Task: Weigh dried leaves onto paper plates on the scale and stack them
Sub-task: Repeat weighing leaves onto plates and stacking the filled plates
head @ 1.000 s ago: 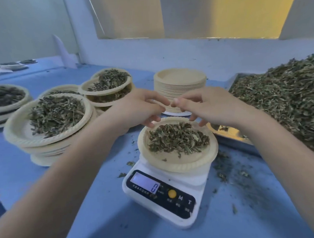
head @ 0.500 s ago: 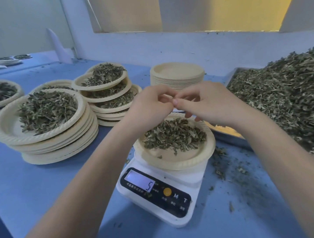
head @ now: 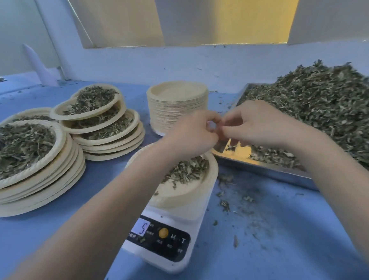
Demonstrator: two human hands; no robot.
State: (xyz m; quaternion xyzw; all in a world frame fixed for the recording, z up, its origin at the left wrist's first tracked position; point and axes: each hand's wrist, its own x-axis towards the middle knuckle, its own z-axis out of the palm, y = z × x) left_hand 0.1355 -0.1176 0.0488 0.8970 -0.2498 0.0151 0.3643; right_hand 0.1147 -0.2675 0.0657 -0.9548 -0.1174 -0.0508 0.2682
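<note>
Shifted right and back since half a second ago: both hands, then over the plate's far rim, now meeting above the tray's near-left corner. Left hand (head: 192, 137) curled, fingertips bunched toward the right hand; too blurred to tell whether anything is pinched. Right hand (head: 262, 125) likewise curled, thumb and forefinger drawn together at the meeting point; contents, if any, not discernible. Fingertips of the two touching or nearly so.

Below the left wrist, plate (head: 195, 192) on the scale (head: 185, 259), part-filled with leaves (head: 187, 169) heaped toward its far side. Display (head: 142, 227) reading 5.

To the right, steel tray (head: 264, 167) piled high with loose dried leaf (head: 327, 111), near-left corner bare and shiny. Behind the hands, stack of empty plates (head: 177, 103). To the left, two stacks of filled plates: the nearer, larger one (head: 31, 169) at the left edge, the farther one (head: 106, 126) beside it, top plates tilted. Scattered crumbs (head: 235, 195) on the blue table (head: 270, 253) between scale and tray.
</note>
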